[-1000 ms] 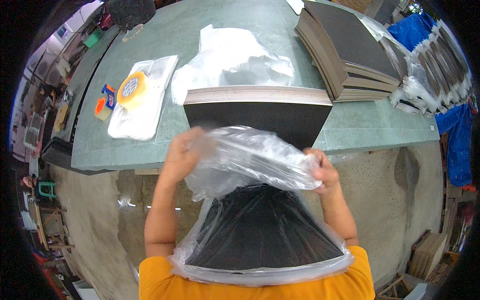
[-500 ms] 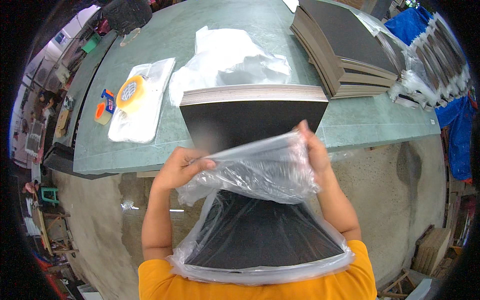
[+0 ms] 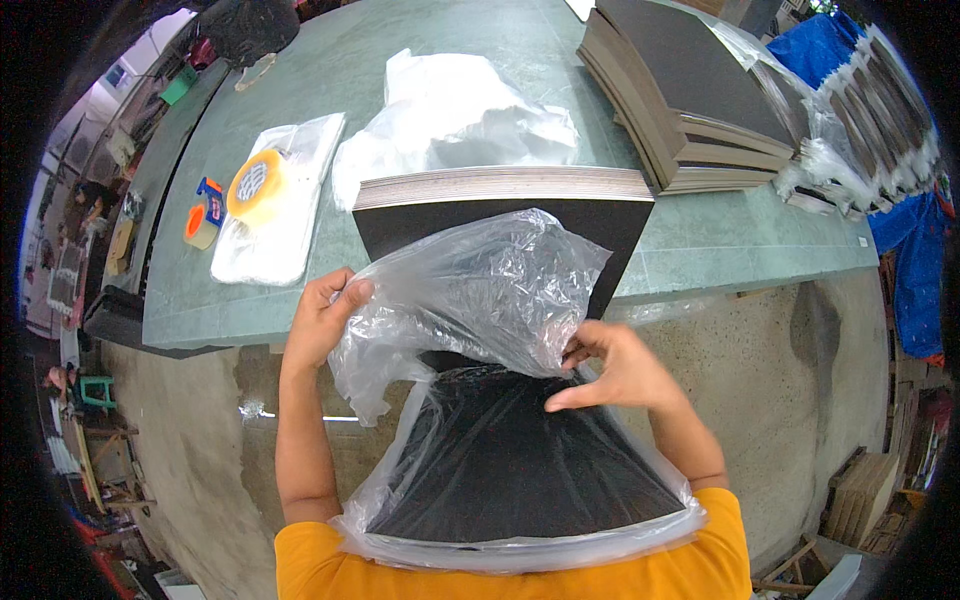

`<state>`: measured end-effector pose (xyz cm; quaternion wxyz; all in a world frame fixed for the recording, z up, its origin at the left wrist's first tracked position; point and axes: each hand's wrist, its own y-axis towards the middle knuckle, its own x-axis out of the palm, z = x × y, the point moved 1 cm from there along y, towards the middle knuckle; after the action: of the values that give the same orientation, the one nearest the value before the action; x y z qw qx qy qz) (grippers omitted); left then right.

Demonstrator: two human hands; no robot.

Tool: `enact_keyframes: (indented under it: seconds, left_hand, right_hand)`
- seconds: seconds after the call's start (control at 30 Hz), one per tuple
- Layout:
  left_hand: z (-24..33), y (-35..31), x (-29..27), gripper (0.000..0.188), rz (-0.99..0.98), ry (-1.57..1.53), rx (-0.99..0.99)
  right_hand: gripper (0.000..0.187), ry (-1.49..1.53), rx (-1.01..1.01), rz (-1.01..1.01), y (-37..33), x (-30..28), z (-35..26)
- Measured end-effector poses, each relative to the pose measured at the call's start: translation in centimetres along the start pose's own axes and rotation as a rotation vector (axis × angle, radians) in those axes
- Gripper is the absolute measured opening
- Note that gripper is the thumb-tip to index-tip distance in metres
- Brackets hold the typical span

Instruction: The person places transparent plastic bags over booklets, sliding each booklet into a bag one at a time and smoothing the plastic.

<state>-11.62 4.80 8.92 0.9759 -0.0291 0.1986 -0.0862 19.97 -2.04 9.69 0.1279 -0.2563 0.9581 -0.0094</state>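
Note:
A clear plastic bag (image 3: 480, 290) bunches up between my hands, its loose upper part puffed out. My left hand (image 3: 328, 312) pinches its left edge between thumb and fingers. At the bag's right side, my right hand (image 3: 625, 368) has its thumb spread away from the bent fingers, whose tips touch or nearly touch the film. Lower down, a flat black panel (image 3: 510, 460) lies inside clear plastic against my body. Just beyond the bag, a stack of black boards (image 3: 510, 188) with pale edges stands at the near side of the green table (image 3: 230, 318), partly hidden by the film.
At left on the table lie a stack of flat plastic bags (image 3: 262, 262), a yellowish tape roll (image 3: 255, 188) and a blue-and-orange tape dispenser (image 3: 203, 215). Behind is a crumpled white plastic sheet (image 3: 455, 115). Right stand dark boards (image 3: 690, 70) and wrapped bundles (image 3: 885, 115).
My right hand has moved down and its thumb has parted from the film. My left hand has shifted slightly left, still pinching. The bag's loose part has billowed upward.

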Motion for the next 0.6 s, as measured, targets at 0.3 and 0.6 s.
enact_keyframes:
  seconds: [0.3,0.6]
  left_hand:
    - [5.0,-0.6,-0.9,0.016,0.417,0.417,0.269]
    - [6.4,-2.6,7.6,0.013,-0.251,-0.108,0.230]
  right_hand:
    - [0.012,0.613,0.139,-0.027,-0.5,-0.5,-0.6]
    - [0.023,1.027,-0.045,0.025,2.4,1.9,0.1]
